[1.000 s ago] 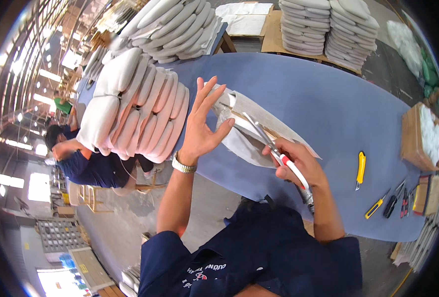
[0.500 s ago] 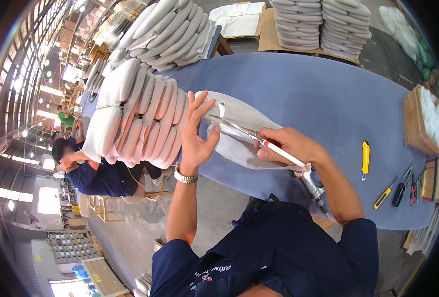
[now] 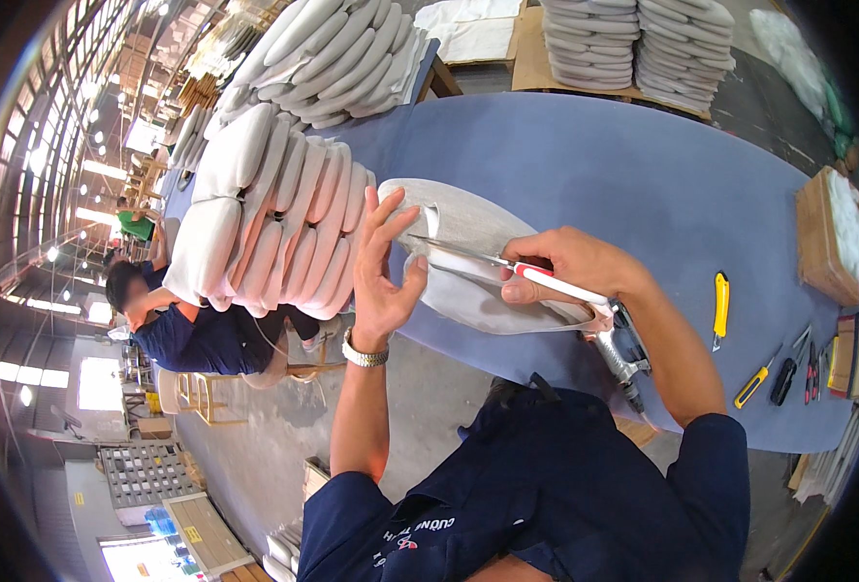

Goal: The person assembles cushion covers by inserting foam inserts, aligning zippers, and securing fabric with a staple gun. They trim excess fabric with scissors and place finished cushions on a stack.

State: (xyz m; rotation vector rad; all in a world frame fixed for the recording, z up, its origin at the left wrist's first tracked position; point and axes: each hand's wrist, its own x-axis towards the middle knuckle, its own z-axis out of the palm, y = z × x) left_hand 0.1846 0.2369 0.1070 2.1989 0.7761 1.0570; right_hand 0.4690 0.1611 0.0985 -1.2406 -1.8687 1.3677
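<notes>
A light grey, padded fabric piece (image 3: 478, 301) with an opening along its middle lies in front of me on the blue table. My right hand (image 3: 565, 267) is closed around white-and-red handled scissors (image 3: 536, 274), their metal blades pointing left over the opening. At the piece's left end, my left hand (image 3: 386, 272) has its fingers spread and stretched, the thumb against the fabric. Below my right forearm, a metal tool with a cylindrical body (image 3: 619, 364) lies by the near table edge, partly under the piece's tip.
Stacked grey cushions (image 3: 274, 204) stand just left of my left hand. A yellow cutter (image 3: 720, 310), several hand tools (image 3: 783, 380) and a cardboard box (image 3: 822, 238) are at the right on the blue table (image 3: 594, 155). A seated person (image 3: 192, 339) works beyond the stack.
The scissor handles have shifted slightly, and the blades look closer together. My left hand stays at the piece's left end. The whole view has shifted a little.
</notes>
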